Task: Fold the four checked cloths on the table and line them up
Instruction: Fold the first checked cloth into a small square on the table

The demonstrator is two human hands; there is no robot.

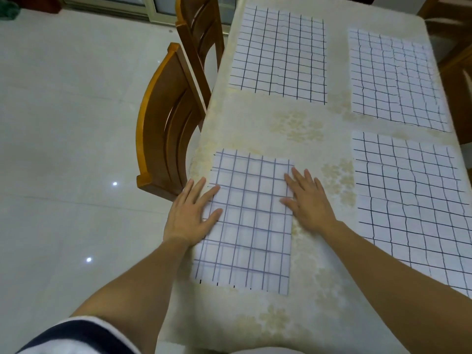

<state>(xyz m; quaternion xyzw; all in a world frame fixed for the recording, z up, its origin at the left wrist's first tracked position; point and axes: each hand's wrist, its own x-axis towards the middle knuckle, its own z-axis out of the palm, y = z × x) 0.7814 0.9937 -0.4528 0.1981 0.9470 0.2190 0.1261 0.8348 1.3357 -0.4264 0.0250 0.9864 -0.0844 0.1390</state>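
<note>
A white cloth with dark checks lies folded into a narrow rectangle (251, 226) at the table's near left. My left hand (192, 213) rests flat on its left edge with fingers straight. My right hand (307, 200) presses flat on its right edge. Three more checked cloths lie spread out flat: one at the far left (279, 54), one at the far right (394, 80), and one at the near right (408, 198).
The table (281, 129) wears a cream tablecloth with pale gold flowers. Two wooden chairs (166, 118) stand against its left edge, over a pale tiled floor. More wooden chairs (457, 60) show at the right edge.
</note>
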